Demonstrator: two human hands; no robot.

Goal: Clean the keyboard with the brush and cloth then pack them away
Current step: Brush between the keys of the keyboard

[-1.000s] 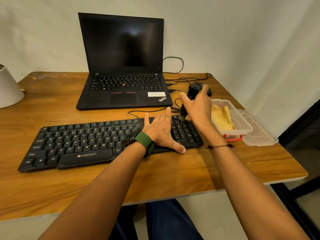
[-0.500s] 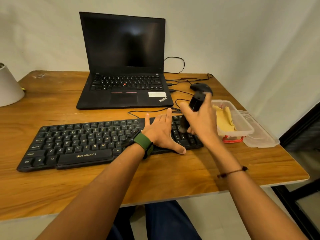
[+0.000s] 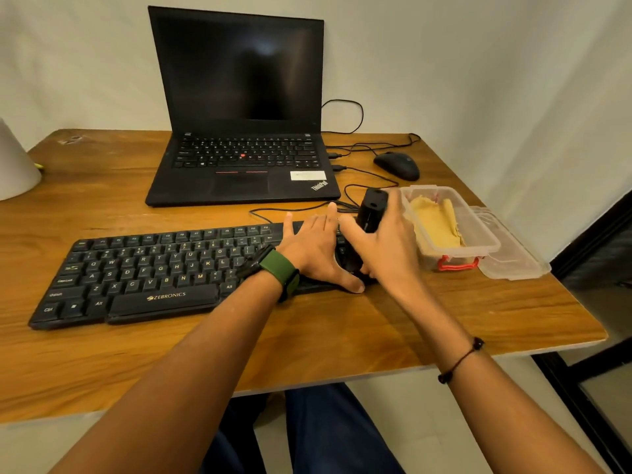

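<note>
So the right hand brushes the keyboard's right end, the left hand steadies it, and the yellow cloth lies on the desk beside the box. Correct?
Not quite. The head view shows the cloth lying inside the open box, not on the desk. The rest holds: the right hand holds the brush at the keyboard's right end, and the left hand rests on it.

Single head cam only, worn above desk [image 3: 410, 319], aimed fwd and down. Wide-angle, edges bowed. Both forearms seen entering from bottom; keyboard [image 3: 154, 268] near centre, laptop [image 3: 239, 114] behind, wall at top.
</note>
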